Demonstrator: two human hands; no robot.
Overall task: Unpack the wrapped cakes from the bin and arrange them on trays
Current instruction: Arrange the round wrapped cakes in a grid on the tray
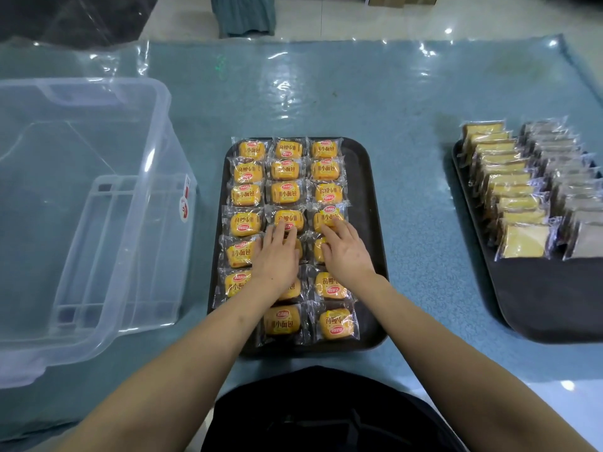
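Head view: wrapped cakes (pixel 285 192) labelled "小面包", hands (pixel 346 254) on them

The person is wearing a black garment (pixel 326 415). Both forearms are showing bare, with no sleeves reaching them
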